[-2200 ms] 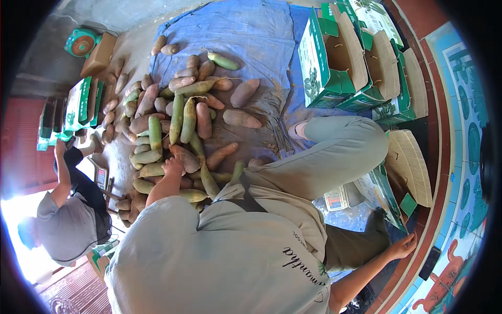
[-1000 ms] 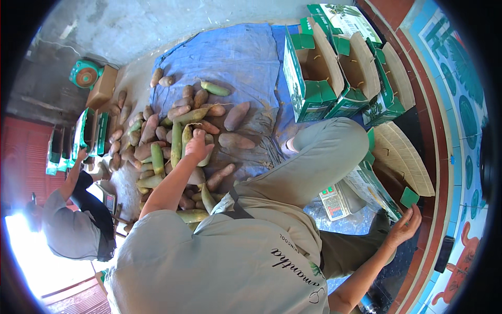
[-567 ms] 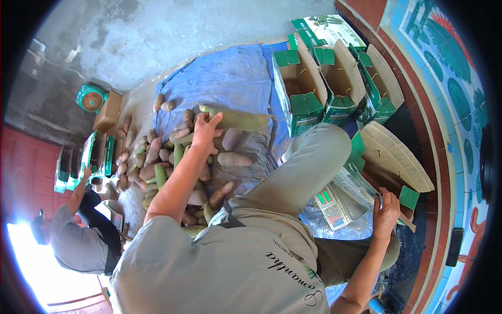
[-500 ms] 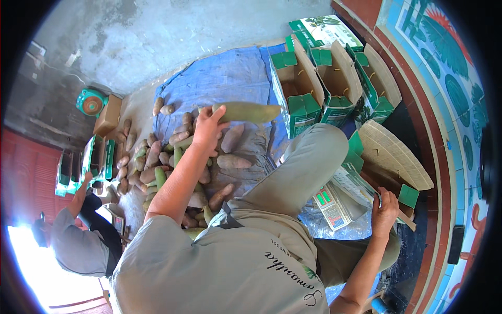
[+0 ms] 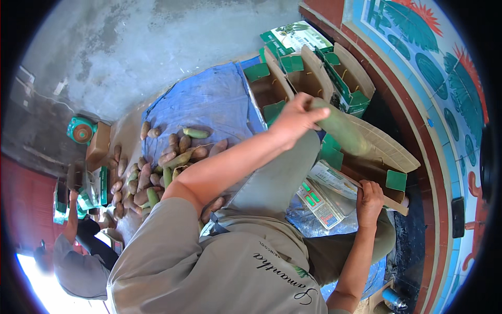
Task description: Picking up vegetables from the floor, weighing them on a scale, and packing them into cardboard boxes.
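Note:
My left hand is closed around one end of a long, thick green vegetable, perhaps a radish or gourd. It hangs tilted over the open carton, its far end pointing down toward the opening and slightly blurred. At the near side of that carton, my right hand grips the upper edge; the fingertips are partly hidden. The carton rests on a digital scale with a lit green display. To the left lies a heap of similar vegetables, some green, others brownish-purple, partly covered by my left arm.
Several open green cartons stand in a row beyond my knee, with a printed box behind them. A blue tarp covers the floor. At far left, a co-worker reaches toward other cartons. A green fan stands by the wall.
My left hand has carried the green vegetable rightward from over the heap to above the carton on the scale. The right hand keeps its hold on the carton edge. The view has shifted.

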Motion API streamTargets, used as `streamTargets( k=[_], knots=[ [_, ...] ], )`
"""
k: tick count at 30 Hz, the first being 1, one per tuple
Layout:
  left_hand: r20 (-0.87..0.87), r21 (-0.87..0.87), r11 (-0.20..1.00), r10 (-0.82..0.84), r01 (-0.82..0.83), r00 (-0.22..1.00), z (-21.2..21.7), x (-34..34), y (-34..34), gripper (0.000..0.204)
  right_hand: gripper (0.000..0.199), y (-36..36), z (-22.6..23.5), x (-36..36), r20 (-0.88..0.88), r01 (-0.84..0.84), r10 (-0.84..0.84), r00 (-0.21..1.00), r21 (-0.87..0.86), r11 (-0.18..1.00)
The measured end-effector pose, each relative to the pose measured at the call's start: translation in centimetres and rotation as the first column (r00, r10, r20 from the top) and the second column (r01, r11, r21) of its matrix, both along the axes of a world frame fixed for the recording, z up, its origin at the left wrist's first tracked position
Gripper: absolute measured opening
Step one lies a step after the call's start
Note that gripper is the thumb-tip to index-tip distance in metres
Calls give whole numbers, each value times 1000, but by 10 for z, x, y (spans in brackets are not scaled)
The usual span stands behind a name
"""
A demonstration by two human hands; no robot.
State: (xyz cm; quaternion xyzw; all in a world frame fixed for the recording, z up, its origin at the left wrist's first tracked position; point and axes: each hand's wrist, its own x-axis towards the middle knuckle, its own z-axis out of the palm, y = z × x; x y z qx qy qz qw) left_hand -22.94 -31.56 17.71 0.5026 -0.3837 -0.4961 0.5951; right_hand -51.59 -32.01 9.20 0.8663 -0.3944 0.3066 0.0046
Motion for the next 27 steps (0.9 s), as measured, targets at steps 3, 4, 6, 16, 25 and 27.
streamTargets(
  k=[3, 4, 6, 16, 25, 27],
  knots=[
    [156, 73, 996, -66, 55, 986, -17, -38, -24, 43, 23, 2, 1, 0, 12, 2, -2, 1000, -1, 1000],
    [192, 82, 994, -88, 73, 977, -30, -47, -33, 43, 23, 1, 0, 2, 19, -7, 7, 1000, 1, 1000],
    [370, 29, 998, -66, 60, 927, -58, -64, -48, 46, 23, 0, -2, 2, 20, -7, 7, 1000, -17, 1000],
    [349, 326, 917, -344, 231, 872, -83, -109, -79, 41, 23, 0, -2, 1, 36, 12, -12, 999, -4, 1000],
    [695, -407, 890, 156, 206, 702, -43, -48, -41, 25, 16, -9, -4, 3, 44, 40, -41, 998, 28, 999],
    [680, -489, 860, 272, 145, 681, -39, -16, -26, 19, 15, -9, -4, 3, 38, 49, -50, 998, 24, 998]
  ],
)
